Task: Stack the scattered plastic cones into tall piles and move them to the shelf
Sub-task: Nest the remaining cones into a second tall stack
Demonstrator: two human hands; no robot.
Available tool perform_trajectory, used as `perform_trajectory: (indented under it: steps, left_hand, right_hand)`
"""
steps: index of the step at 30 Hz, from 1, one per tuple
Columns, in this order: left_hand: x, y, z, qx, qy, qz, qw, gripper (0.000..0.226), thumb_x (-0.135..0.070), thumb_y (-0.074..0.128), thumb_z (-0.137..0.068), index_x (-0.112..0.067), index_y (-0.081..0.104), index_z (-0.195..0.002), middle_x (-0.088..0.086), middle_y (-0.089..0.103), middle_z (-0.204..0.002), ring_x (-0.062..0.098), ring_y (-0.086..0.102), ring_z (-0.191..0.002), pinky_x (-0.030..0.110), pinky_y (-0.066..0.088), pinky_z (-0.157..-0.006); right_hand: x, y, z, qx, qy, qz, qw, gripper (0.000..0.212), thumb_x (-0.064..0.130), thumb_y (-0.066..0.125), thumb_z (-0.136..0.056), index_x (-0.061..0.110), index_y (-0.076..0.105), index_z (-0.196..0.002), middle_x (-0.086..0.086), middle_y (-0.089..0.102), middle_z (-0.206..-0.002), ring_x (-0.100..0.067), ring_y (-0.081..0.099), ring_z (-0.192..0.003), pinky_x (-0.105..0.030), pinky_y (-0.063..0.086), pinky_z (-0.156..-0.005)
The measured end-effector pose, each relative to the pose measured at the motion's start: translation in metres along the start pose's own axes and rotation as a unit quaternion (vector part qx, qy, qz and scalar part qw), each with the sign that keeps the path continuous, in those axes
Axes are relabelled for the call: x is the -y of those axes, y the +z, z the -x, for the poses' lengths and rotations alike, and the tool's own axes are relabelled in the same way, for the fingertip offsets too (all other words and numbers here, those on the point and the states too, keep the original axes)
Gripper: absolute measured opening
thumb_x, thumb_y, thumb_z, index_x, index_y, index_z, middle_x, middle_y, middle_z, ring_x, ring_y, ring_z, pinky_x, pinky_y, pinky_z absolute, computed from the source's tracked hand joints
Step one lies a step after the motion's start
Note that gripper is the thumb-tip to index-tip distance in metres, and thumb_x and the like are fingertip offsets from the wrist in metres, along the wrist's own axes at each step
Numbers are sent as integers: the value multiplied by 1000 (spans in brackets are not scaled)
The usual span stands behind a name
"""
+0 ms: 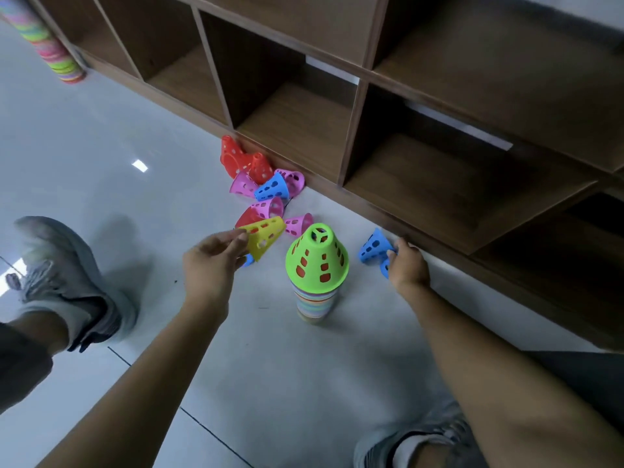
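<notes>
Hidden or cut off: a small blue piece shows just under the left hand, mostly covered, possibly another cone; the second pile at the upper left of the frame is cut by the top edge; both shoes are partly out of frame.
Left hand: centre left of the frame, fingers pinching the wide rim of a yellow cone, which lies tilted with its narrow end toward the right.
Right hand: centre right, close to the foot of the shelf, fingers curled round a blue cone; a second blue rim shows below the fingers, and how it is held cannot be told.
Stack: upright on the floor between the two hands, touching neither; a green cone on top, red showing through its holes, striped rims of many colours beneath.
Loose cones: red, pink and blue, lying on their sides in a cluster on the floor, centre of the frame, against the base of the shelf, just above the yellow cone.
Shelf: brown wooden compartments across the top and right of the frame.
Floor: pale glossy tiles.
Shoes: one grey shoe at left, another at the lower edge.
</notes>
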State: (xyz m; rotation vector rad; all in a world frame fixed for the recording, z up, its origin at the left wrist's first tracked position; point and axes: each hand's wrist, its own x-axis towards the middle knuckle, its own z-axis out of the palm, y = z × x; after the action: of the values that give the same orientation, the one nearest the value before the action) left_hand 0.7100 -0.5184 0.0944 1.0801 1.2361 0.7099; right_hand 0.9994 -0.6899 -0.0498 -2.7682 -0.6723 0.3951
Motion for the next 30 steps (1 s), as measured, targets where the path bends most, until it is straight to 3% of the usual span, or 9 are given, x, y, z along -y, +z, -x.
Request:
perform_trajectory:
  steps: [2,5,8,11,15,18,21,25,30]
  left_hand:
    - [-23,-2,11,0,25,31,999,7,-11,72,-89,-12,76,-95,12,73,-90,20,65,-77,28,56,-77]
    - [-53,-3,29,6,41,80,996,7,-7,70,-90,-8,74,-95,6,74,-81,15,66,-70,24,54,-74]
    - [-81,-3,46,20,41,135,990,6,-7,69,-91,-9,72,-96,1,73,-77,11,66,-67,22,54,-73]
    - [-106,-2,65,61,38,191,979,10,-7,64,-93,-9,69,-102,3,74,-83,13,69,-75,21,55,-72]
    - [-124,5,87,128,17,218,967,24,-7,59,-96,-7,64,-119,11,75,-104,17,72,-88,23,58,-73]
    - [-121,10,98,162,32,170,971,22,-8,58,-96,-7,69,-115,10,76,-105,15,70,-84,23,58,-73]
    - [-112,12,105,191,27,123,973,20,-11,61,-95,-9,75,-108,11,75,-98,14,67,-79,29,53,-76]
    - [-99,11,111,197,32,96,975,21,-4,59,-96,2,69,-113,10,74,-89,14,64,-74,23,59,-78]
    - [-82,5,112,176,27,54,983,22,-3,61,-95,8,67,-114,12,68,-81,16,61,-69,23,57,-70]
  right_hand:
    - [2,3,5,-24,-22,0,999,20,21,52,-101,8,57,-115,-18,64,-109,-35,65,-95,-42,56,-79]
    - [0,5,11,-45,-37,2,998,16,18,55,-100,9,61,-111,-17,67,-107,-31,66,-92,-33,51,-70]
    - [-3,-3,16,-42,-32,-34,998,16,20,55,-99,8,62,-108,-19,65,-109,-36,63,-95,-39,49,-77]
    - [-2,-19,28,-49,-32,-121,991,14,15,55,-98,6,63,-105,-19,66,-106,-38,62,-98,-43,50,-82]
    - [6,-47,44,-49,-52,-231,970,15,18,55,-98,11,54,-85,-9,64,-83,-33,61,-78,-47,57,-68]
    - [18,-81,61,-5,-69,-336,939,23,19,50,-101,13,48,-79,-8,56,-78,-21,55,-70,-39,57,-49]
    - [32,-123,78,24,-94,-403,910,23,17,48,-102,13,49,-80,-5,55,-80,-15,54,-69,-34,55,-49]
    - [52,-178,101,87,-97,-490,862,20,17,48,-104,11,52,-86,-8,56,-83,-17,53,-68,-30,52,-46]
    - [72,-248,143,263,-116,-572,769,17,20,46,-104,10,58,-109,-10,64,-90,-16,56,-64,-24,44,-46]
